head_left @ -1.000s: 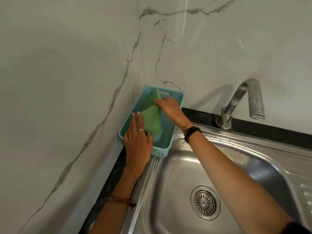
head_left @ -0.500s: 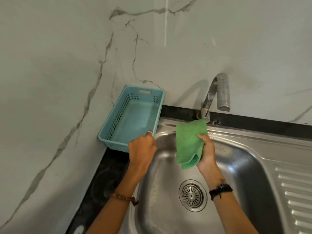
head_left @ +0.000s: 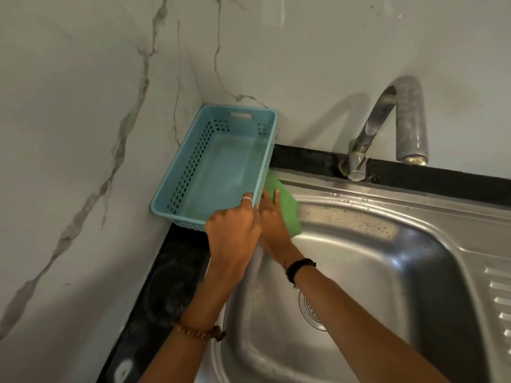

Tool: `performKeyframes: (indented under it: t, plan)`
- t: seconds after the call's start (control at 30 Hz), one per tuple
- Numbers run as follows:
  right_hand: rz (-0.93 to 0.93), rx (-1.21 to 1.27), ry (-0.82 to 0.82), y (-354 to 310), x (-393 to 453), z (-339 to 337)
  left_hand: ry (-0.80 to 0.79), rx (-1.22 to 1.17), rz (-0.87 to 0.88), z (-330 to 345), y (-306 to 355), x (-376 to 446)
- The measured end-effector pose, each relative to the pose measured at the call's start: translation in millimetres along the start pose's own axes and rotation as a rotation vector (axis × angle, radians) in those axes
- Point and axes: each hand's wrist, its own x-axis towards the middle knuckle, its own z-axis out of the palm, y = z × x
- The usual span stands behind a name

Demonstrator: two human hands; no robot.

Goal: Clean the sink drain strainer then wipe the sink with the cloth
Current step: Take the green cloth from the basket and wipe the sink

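The green cloth (head_left: pixel 287 208) lies pressed on the back left rim of the steel sink (head_left: pixel 387 244), under my right hand (head_left: pixel 272 225), whose fingers lie flat on it. My left hand (head_left: pixel 233 233) grips the near right corner of the empty light blue basket (head_left: pixel 190 161), which stands tilted in the corner by the wall. The round drain strainer (head_left: pixel 311 313) sits in the sink bottom, half hidden behind my right forearm.
A steel tap (head_left: pixel 398 125) curves over the sink's back edge. Black countertop (head_left: pixel 166 286) runs along the left side and behind the sink. Marble wall panels close off the left and back. The ribbed drainboard (head_left: pixel 500 305) lies at the right.
My right hand carried the cloth out of the basket, over the basin, and now presses it on the sink's back left rim. My left hand shifted to the basket's corner.
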Motion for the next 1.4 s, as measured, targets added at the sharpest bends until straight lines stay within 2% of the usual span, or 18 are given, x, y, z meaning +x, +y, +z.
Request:
performKeyframes:
  t: [0.13,0.2,0.27,0.4,0.43,0.5,0.57,0.67,0.77,0.83,1.03,1.1,1.23,1.4]
  plan:
    - [-0.122,-0.092,-0.078,-3.3,-16.5,4.6,0.006,-0.029,0.01,1.1,-0.2,-1.5]
    - [-0.222,-0.261,-0.147,5.9,-18.7,-1.7,-0.019,-0.071,-0.001,4.0,4.5,-2.2]
    - [-0.241,-0.473,-0.116,12.7,-13.7,-12.6,-0.018,-0.041,0.017,10.9,7.4,-3.6]
    - [-0.031,-0.641,-0.113,42.3,-15.6,-39.9,0.167,0.107,0.274,16.7,32.6,-5.1]
    - [0.014,-0.673,-0.109,51.9,-21.1,-46.5,0.174,0.111,0.348,21.8,41.4,-5.0]
    - [0.082,-0.721,-0.113,71.5,-37.6,-63.6,0.04,-0.021,0.446,40.2,59.2,-3.1]
    - [0.162,-0.729,-0.124,90.4,-54.5,-82.3,-0.227,-0.133,0.41,61.9,71.0,2.5]
    - [0.318,-0.71,-0.13,117.1,-81.1,-110.9,-0.373,-0.13,0.349,89.9,65.9,13.9]
    - [0.508,-0.603,-0.067,123.5,-97.8,-122.5,-0.38,-0.188,0.344,102.7,52.3,20.4]
    - [0.572,-0.502,-0.018,111.5,-92.3,-115.7,-0.35,-0.242,0.361,103.9,47.6,22.0]
    - [0.341,-0.386,-0.068,57.4,-52.2,-69.3,-0.381,-0.296,0.342,105.2,48.2,25.6]
    - [0.309,-0.406,-0.067,56.4,-47.8,-67.1,-0.395,-0.27,0.348,105.4,47.0,25.9]
    - [0.263,-0.604,-0.097,86.6,-58.5,-93.1,-0.391,-0.211,0.343,101.2,51.7,23.9]
    - [0.504,-0.72,-0.103,137.3,-104.7,-148.5,-0.406,-0.17,0.31,96.4,58.0,23.4]
